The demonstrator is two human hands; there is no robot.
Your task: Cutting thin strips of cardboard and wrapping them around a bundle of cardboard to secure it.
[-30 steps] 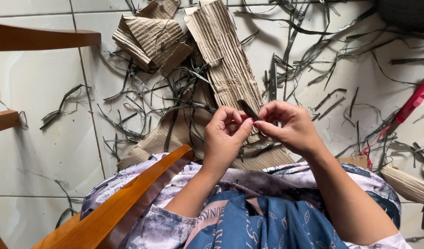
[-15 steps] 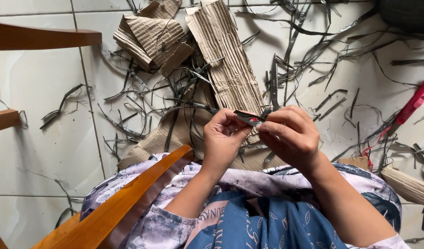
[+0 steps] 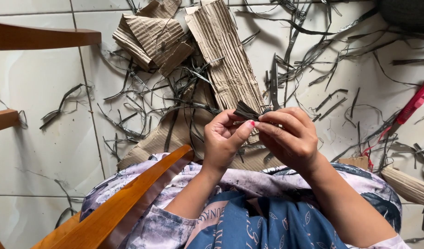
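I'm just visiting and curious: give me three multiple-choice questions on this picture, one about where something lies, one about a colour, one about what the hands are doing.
1. Where does the long strip of ribbed brown cardboard lie?
A. On the tiled floor beyond the hands
B. On the person's lap
C. On the wooden chair arm

2. What colour is the long tool handle at the right edge?
A. Green
B. Pinkish red
C. Yellow

3. What is the state of the two hands?
A. Both flat on the floor
B. One empty, one out of view
C. Both pinching a small bundle of dark thin strips

Answers: 1 A, it lies among dark scraps on the pale tiled floor. 2 B, the handle shows pinkish red. 3 C, the left hand and right hand meet, fingers closed on the bundle.
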